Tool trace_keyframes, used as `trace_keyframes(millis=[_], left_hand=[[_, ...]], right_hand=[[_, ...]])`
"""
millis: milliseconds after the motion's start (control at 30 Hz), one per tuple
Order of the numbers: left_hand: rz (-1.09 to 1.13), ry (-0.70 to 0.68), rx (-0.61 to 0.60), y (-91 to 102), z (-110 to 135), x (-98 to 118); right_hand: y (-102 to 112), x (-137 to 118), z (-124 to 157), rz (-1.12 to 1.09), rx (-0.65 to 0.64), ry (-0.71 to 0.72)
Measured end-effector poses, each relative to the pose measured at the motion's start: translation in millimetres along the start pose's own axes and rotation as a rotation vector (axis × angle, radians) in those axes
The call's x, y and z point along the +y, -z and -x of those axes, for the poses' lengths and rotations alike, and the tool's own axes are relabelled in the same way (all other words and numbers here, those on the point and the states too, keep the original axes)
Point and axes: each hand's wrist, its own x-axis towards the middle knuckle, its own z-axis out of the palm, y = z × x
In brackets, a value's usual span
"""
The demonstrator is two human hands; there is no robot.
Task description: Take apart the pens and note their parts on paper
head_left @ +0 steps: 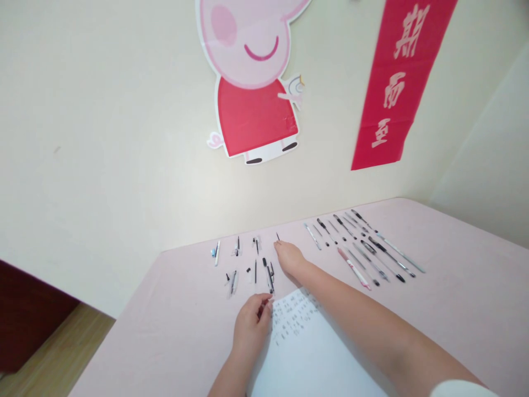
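My right hand (288, 257) reaches to the far side of the table, its fingers closed around a thin, dark pen part (278, 237) whose tip sticks out past them. My left hand (251, 321) rests at the upper left edge of a white sheet of paper (322, 364) with handwriting on it. Its fingers are curled together, and what they hold, if anything, is hidden. Just beyond the left hand lie a black-capped pen (268, 275), a dark refill (255, 271) and a clear pen with loose parts (234, 282).
More pen parts (237, 246) and a white pen (217, 253) with a blue cap lie at the back left. At right are rows of several pens, among them a pink one (354, 268). The pink tablecloth (458, 298) meets a wall bearing a cartoon pig cutout (256, 118) and red banner (382, 110).
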Motion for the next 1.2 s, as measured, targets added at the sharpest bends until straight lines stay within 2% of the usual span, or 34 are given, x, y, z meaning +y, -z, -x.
trace_keyframes(millis=[267,433,833,1200], left_hand=[[0.023,-0.011,0.015,-1.7,0,-4],[0.024,-0.029,0.018,-1.7,-1,-5],[0.023,-0.022,0.009,-1.1,1,-4],[-0.005,-0.02,0.001,-0.5,0,-3]], right_hand=[[18,6,57,0.03,-0.043,0.078],[28,3,76,0.088,-0.047,0.029],[27,-1,80,0.117,0.02,-0.043],[26,2,81,0.027,0.056,-0.084]])
